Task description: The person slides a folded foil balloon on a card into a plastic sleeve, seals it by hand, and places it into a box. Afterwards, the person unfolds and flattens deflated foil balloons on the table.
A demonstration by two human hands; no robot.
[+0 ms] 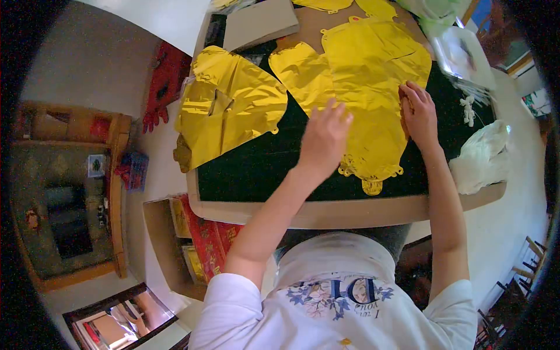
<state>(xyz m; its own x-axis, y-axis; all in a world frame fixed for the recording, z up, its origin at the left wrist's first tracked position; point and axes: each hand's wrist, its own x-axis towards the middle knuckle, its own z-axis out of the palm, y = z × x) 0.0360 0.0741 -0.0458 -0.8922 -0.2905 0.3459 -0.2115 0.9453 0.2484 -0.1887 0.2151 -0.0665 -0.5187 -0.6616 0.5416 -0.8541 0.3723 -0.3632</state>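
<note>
A flat, uninflated gold foil balloon (pixel 373 76) with rounded lobes and small edge tabs lies in front of me on the dark tabletop. My left hand (pixel 325 139) is over its left edge, fingers apart and slightly blurred; whether it touches the foil I cannot tell. At the balloon's right edge, my right hand (pixel 419 114) has its fingers bent around the foil's border, thumb on the near side. A second gold foil piece (pixel 233 111), creased and with a slit-like opening in the middle, lies to the left.
A flat grey-beige box (pixel 261 24) is at the back left of the table. On the right are a clear plastic case (pixel 465 55), small white pieces (pixel 468 111) and a crumpled white plastic bag (pixel 483 157). An open cardboard box (pixel 169 245) stands below left.
</note>
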